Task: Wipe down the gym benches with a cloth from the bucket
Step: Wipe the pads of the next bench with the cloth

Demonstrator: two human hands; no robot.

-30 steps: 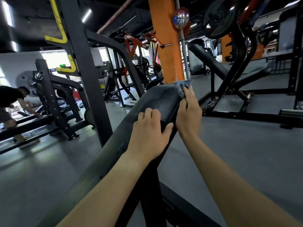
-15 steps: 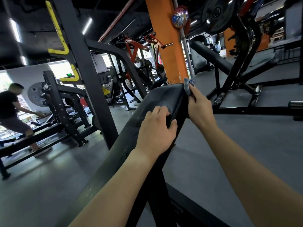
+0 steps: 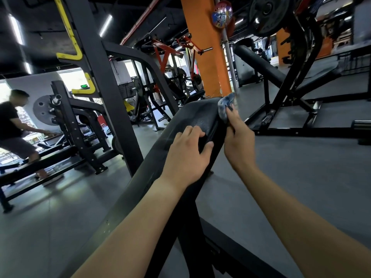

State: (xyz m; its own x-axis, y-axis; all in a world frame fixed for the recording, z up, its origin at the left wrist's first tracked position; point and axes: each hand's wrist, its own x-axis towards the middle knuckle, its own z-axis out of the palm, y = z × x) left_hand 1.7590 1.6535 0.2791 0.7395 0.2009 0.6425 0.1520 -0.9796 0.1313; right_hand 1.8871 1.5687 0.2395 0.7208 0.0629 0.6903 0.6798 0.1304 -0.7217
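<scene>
Right hand pinches cloth at bench pad far right edge, left hand grips pad nearer; fingertip hold looks thin, cloth may slip off.

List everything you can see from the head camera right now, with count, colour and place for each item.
black padded incline bench: one, black, centre, sloping up from below
crumpled blue-grey cloth: one, blue-grey, at the bench's top right edge
orange square pillar: one, orange, behind the bench
black steel rack upright: one, black with two yellow hooks, left of centre
black round weight plate: one, black, top right
grey round weight plate: one, grey, far left
second person in a black shirt: one, far left
grey gym floor: grey, all around
left hand: one, grips the bench's right edge
right hand: one, pinches the cloth
</scene>
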